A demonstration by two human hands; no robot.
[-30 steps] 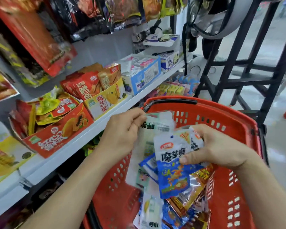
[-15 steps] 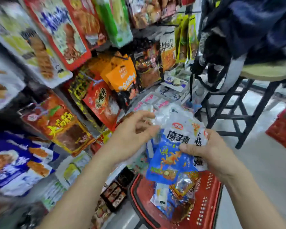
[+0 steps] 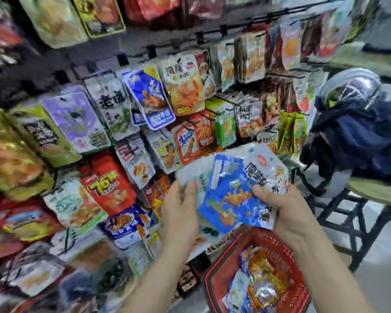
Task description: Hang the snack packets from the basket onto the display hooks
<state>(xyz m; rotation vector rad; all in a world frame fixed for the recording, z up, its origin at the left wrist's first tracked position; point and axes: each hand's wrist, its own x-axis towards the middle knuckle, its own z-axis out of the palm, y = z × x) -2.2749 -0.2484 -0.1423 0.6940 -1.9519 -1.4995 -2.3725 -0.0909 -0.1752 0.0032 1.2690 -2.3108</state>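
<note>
Several snack packets, head view only, blurred towards the edges.

Item 1. Fanned bundle, held directly above the red basket (image 3: 212, 288): a blue packet (image 3: 228, 199) in front, a white packet (image 3: 265, 175) with black characters overlapping it on the right, and a pale packet (image 3: 193, 175) behind on the left.

Item 2. Left hand (image 3: 181, 206), above the basket's left rim. The thumb lies over the pale packet's lower edge, pinching it. The fingers behind are hidden.

Item 3. Right hand (image 3: 287, 208), above the basket's far rim. The thumb presses on the white packet's face and the fingers curl under the bundle, clamping it.

Item 4. Remaining stock (image 3: 257, 285): a loose heap of foil packets lying inside the basket.

Item 5. Display hooks (image 3: 153, 50), up and left of the basket, in rows densely hung with packets.

Item 6. Stool (image 3: 348, 222), right of the basket, bearing a helmet (image 3: 352, 89) and a dark garment (image 3: 357, 136).

Step in hand, as judged: sorting the bundle and looking for a matching peg, with nothing hung from this handful yet. The next move calls for freeing one packet with the left hand, finding its top hole (not discernible here), and threading it onto a hook carrying like goods.
</note>
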